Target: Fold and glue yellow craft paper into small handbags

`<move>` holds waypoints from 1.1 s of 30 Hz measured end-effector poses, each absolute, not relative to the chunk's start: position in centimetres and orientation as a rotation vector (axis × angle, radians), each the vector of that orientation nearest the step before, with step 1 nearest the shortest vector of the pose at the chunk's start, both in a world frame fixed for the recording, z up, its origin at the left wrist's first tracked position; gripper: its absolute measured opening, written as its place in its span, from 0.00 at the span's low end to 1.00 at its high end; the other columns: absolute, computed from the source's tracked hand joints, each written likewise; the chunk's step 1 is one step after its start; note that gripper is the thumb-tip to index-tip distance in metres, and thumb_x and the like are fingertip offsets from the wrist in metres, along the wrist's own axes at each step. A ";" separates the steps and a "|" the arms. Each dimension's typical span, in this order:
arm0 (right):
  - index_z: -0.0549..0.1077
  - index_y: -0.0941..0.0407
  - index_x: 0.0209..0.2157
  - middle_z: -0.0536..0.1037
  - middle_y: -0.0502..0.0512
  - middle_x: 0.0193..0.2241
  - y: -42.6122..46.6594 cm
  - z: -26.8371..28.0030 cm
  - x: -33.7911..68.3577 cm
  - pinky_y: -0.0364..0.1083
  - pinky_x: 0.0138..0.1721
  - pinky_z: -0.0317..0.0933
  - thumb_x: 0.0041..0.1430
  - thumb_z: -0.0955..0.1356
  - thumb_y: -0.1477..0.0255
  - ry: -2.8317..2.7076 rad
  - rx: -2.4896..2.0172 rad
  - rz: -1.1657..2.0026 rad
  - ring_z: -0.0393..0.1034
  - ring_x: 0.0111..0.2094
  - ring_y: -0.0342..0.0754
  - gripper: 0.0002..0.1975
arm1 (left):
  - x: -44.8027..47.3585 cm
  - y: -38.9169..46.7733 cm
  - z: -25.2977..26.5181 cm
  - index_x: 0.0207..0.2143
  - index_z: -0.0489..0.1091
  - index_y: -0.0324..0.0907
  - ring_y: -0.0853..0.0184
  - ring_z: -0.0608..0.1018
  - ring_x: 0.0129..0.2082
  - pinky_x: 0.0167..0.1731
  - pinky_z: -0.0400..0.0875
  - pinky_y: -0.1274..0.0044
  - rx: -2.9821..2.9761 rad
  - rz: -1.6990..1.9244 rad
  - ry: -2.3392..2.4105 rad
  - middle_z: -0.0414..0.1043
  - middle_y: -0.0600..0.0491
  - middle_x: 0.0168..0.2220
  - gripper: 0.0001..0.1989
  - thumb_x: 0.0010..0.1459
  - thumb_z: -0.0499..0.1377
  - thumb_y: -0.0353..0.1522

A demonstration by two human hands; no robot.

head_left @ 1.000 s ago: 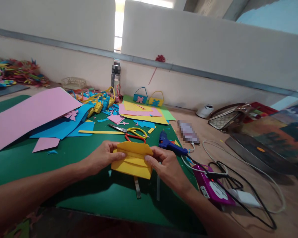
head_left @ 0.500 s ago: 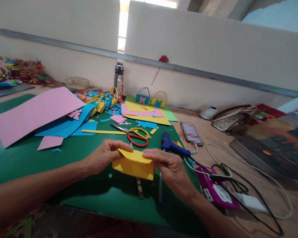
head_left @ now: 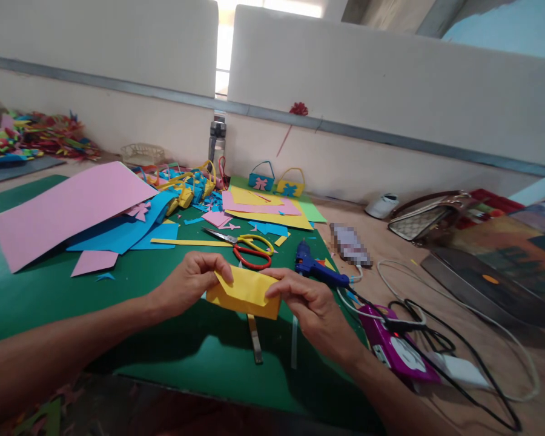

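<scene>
Between my two hands is a small folded yellow paper bag (head_left: 245, 297), held above the green mat (head_left: 172, 351). My left hand (head_left: 195, 281) pinches its upper left corner, and my right hand (head_left: 306, 303) grips its right side with the thumb on the front. The flap at its top stands partly raised. Just beyond it lie scissors (head_left: 253, 251) with red and yellow handles. Below the bag a narrow metal strip (head_left: 255, 342) rests on the mat. A blue glue gun (head_left: 318, 266) lies to the right of my right hand.
Large pink (head_left: 75, 209) and blue sheets cover the mat's left. Behind are several small paper bags (head_left: 186, 194), with two finished ones (head_left: 289, 188) against the wall. A purple power strip (head_left: 397, 348) with tangled cables, a phone (head_left: 350, 244) and a handbag (head_left: 427, 218) stand right.
The top flap of the yellow paper bag has lifted and now shows more of its face. Both hands keep hold, with my fingers shifted slightly upward on the edges.
</scene>
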State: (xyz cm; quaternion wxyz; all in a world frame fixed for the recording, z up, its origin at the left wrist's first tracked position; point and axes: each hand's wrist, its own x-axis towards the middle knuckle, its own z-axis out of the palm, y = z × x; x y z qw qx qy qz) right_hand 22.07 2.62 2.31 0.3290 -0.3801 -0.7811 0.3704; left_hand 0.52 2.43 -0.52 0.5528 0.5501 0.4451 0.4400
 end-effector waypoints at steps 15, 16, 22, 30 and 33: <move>0.67 0.56 0.42 0.75 0.56 0.38 3.4 1.9 22.0 0.45 0.36 0.64 0.58 0.61 0.65 -1.617 -1.089 1.053 0.69 0.38 0.46 0.13 | 0.5 2.1 -0.4 0.20 0.68 0.39 0.67 0.73 0.33 0.30 0.67 0.80 1.466 1.241 1.138 0.73 0.50 0.34 0.05 0.43 0.54 0.27; 0.67 0.56 0.42 0.75 0.56 0.38 3.4 1.8 21.9 0.45 0.36 0.64 0.58 0.61 0.65 -1.621 -1.086 1.087 0.69 0.38 0.46 0.13 | 0.5 2.1 -0.6 0.20 0.69 0.38 0.67 0.73 0.33 0.30 0.67 0.80 1.461 1.243 1.129 0.74 0.50 0.35 0.05 0.43 0.54 0.27; 0.68 0.55 0.41 0.73 0.53 0.38 3.1 1.8 21.7 0.44 0.40 0.64 0.53 0.61 0.77 -1.611 -1.045 1.203 0.68 0.41 0.44 0.13 | 0.5 2.1 -1.1 0.21 0.69 0.38 0.66 0.73 0.35 0.32 0.67 0.80 1.485 1.245 1.121 0.74 0.50 0.37 0.05 0.45 0.55 0.27; 0.66 0.57 0.43 0.74 0.52 0.32 3.4 1.2 21.5 0.46 0.37 0.64 0.51 0.65 0.72 -1.601 -1.064 1.315 0.70 0.35 0.45 0.16 | 0.9 2.7 -1.8 0.43 0.70 0.36 0.63 0.75 0.34 0.33 0.68 0.76 1.185 1.096 1.046 0.75 0.47 0.36 0.19 0.50 0.58 0.37; 0.66 0.58 0.43 0.74 0.51 0.29 3.6 0.9 21.3 0.44 0.35 0.63 0.50 0.65 0.72 -1.576 -1.043 1.378 0.69 0.31 0.44 0.16 | 1.2 2.7 -2.2 0.44 0.69 0.34 0.63 0.76 0.31 0.33 0.69 0.74 1.060 1.037 0.944 0.75 0.46 0.34 0.22 0.50 0.58 0.40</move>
